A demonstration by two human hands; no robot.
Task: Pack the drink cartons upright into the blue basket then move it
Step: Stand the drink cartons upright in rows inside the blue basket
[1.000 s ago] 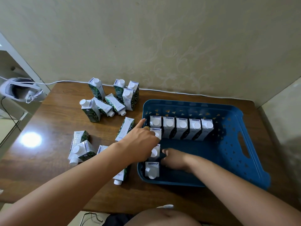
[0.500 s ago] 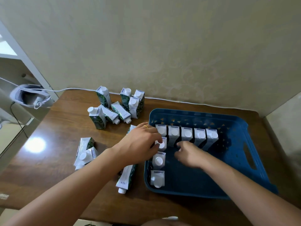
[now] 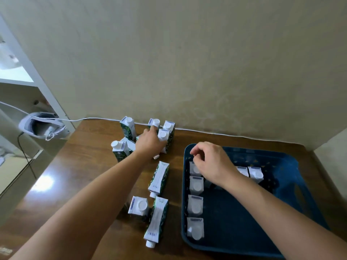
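Head view. The left hand (image 3: 150,142) reaches among upright drink cartons (image 3: 163,136) at the desk's (image 3: 84,166) far edge; whether it grips one cannot be told. The right hand (image 3: 210,163), fingers loosely curled and holding nothing, hovers over the blue basket (image 3: 281,212), cartons upright beneath it. Packing is under way; next, a firm grasp and an upright transfer.

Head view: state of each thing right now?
Blue plastic basket: on the wooden table, part filled.
Cartons in basket: upright, caps up.
White-and-green cartons on table: some lying, some upright.
Left hand: reaching into the far carton cluster.
Right hand: above basket, fingers loosely curled, empty.
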